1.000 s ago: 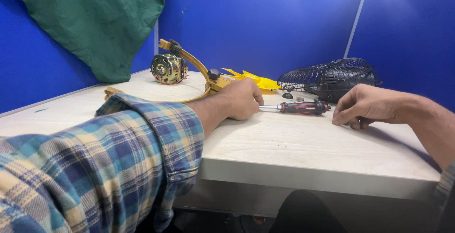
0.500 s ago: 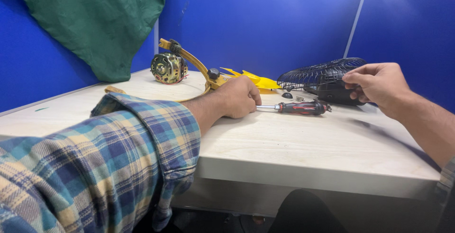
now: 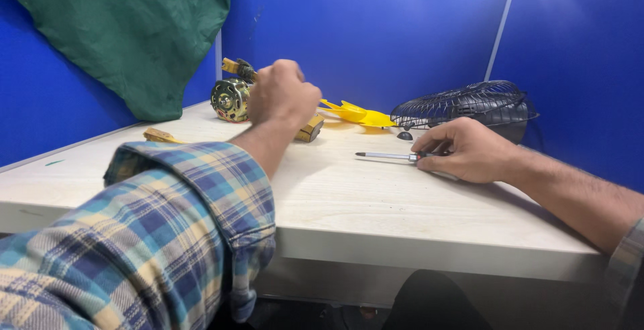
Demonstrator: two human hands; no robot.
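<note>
My left hand [image 3: 283, 95] is raised above the desk in a fist, closed around the yellow metal bracket [image 3: 310, 129] that runs back to a small brass-coloured motor [image 3: 230, 98]. The bracket's middle is hidden by my fingers. My right hand [image 3: 466, 150] lies on the desk over the handle of a screwdriver [image 3: 386, 156], fingers curled on it. Only the silver shaft shows, pointing left. My plaid sleeve fills the lower left.
A black wire fan guard [image 3: 469, 102] sits at the back right, with yellow fan blades [image 3: 355, 113] and a small black knob [image 3: 404, 135] beside it. A green cloth [image 3: 127, 28] hangs on the blue partition. The pale wooden desk [image 3: 376, 216] ends at a near edge.
My left hand rose from the desk by the screwdriver tip up onto the yellow bracket. My right hand came down from the fan guard and settled on the screwdriver handle.
</note>
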